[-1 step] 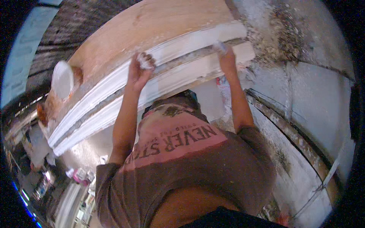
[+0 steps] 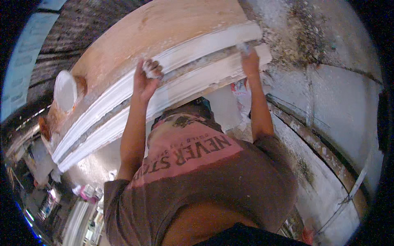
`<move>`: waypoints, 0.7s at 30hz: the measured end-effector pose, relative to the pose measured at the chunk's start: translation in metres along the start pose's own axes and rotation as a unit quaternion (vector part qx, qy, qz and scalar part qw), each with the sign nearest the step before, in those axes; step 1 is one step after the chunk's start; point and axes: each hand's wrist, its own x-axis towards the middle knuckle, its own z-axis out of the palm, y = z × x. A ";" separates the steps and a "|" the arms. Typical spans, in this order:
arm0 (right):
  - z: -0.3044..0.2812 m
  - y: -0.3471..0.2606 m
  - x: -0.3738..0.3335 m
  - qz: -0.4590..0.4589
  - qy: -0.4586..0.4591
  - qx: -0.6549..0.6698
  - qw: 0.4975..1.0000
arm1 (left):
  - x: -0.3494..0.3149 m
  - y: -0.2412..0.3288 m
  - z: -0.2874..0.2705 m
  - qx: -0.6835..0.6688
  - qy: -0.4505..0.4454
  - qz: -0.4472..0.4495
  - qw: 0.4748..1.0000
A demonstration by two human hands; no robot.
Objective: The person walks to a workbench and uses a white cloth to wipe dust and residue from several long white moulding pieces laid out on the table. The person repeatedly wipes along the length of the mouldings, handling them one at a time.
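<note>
Two long white ribbed mouldings lie side by side on a wooden board, with a grey rough gap between them. My left hand is over the far moulding, its fingers curled round a white lump that looks like plaster or a wad of cloth. Farther right, my right hand is over the right end of the near moulding. Its fingers close on a small pale bluish-white piece, blurred, whose kind I cannot make out.
A white round dish is at the board's left end, beside a brown object. Rubble and crumbs cover the floor at the far right. A long stained beam runs along the right side. A red-and-white packet is below the mouldings.
My right hand has shifted a little to the right and nearer along the near moulding with its pale piece. My left hand keeps hold of the white lump. The whole view has shifted slightly.
</note>
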 end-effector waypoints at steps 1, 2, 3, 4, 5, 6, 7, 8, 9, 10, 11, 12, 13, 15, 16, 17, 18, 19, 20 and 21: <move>-0.016 0.023 0.020 0.161 0.034 0.046 0.985 | -0.002 -0.002 0.009 -0.002 -0.011 0.001 1.000; -0.032 0.041 0.031 0.160 0.086 -0.045 0.982 | -0.003 -0.004 0.016 -0.004 -0.020 0.004 1.000; -0.035 0.084 0.038 0.185 0.089 -0.088 0.975 | -0.002 -0.005 0.023 -0.012 -0.024 -0.006 1.000; -0.038 0.130 0.042 0.212 0.094 -0.132 0.964 | 0.001 -0.005 0.026 -0.020 -0.028 -0.020 0.999; -0.038 0.172 0.050 0.259 0.084 -0.159 0.949 | 0.003 -0.005 0.026 -0.015 -0.048 -0.029 0.998; -0.037 0.174 0.056 0.265 0.078 -0.188 0.943 | 0.002 -0.004 0.025 -0.020 -0.036 -0.017 0.999; -0.038 0.176 0.066 0.274 0.076 -0.218 0.934 | 0.001 -0.004 0.025 -0.025 -0.024 -0.006 0.999; -0.036 0.178 0.075 0.257 0.085 -0.253 0.929 | 0.000 -0.005 0.025 -0.030 -0.013 0.005 0.999; -0.035 0.170 0.080 0.238 0.093 -0.285 0.924 | -0.004 -0.007 0.029 -0.017 -0.014 0.023 0.999; -0.034 0.168 0.083 0.233 0.072 -0.308 0.920 | -0.006 -0.005 0.025 -0.025 -0.009 0.029 0.999; -0.032 0.167 0.085 0.228 0.050 -0.330 0.915 | -0.008 -0.003 0.021 -0.033 -0.004 0.035 0.999; -0.028 0.162 0.087 0.222 0.029 -0.351 0.909 | -0.011 0.000 0.020 -0.041 0.001 0.043 0.998; -0.030 0.160 0.089 0.225 0.019 -0.338 0.914 | -0.015 0.002 0.023 -0.060 -0.013 0.031 0.998; -0.041 0.156 0.088 0.233 0.000 -0.312 0.921 | -0.025 0.009 0.018 -0.067 -0.009 0.035 0.997; -0.042 0.147 0.089 0.221 0.012 -0.302 0.927 | -0.031 0.012 0.017 -0.071 -0.008 0.041 0.997; -0.044 0.137 0.089 0.208 0.024 -0.292 0.933 | -0.037 0.014 0.017 -0.058 -0.003 0.057 0.997; -0.045 0.131 0.089 0.199 0.039 -0.283 0.938 | -0.041 0.017 0.015 -0.052 0.016 0.073 0.996; -0.040 0.147 0.088 0.138 0.033 -0.298 0.944 | -0.045 0.021 0.010 -0.046 0.034 0.084 0.995; -0.033 0.170 0.087 0.077 0.027 -0.313 0.946 | -0.048 0.025 0.006 -0.039 0.053 0.094 0.993; -0.034 0.168 0.089 0.010 0.018 -0.326 0.945 | -0.052 0.028 0.001 -0.047 0.063 0.093 0.993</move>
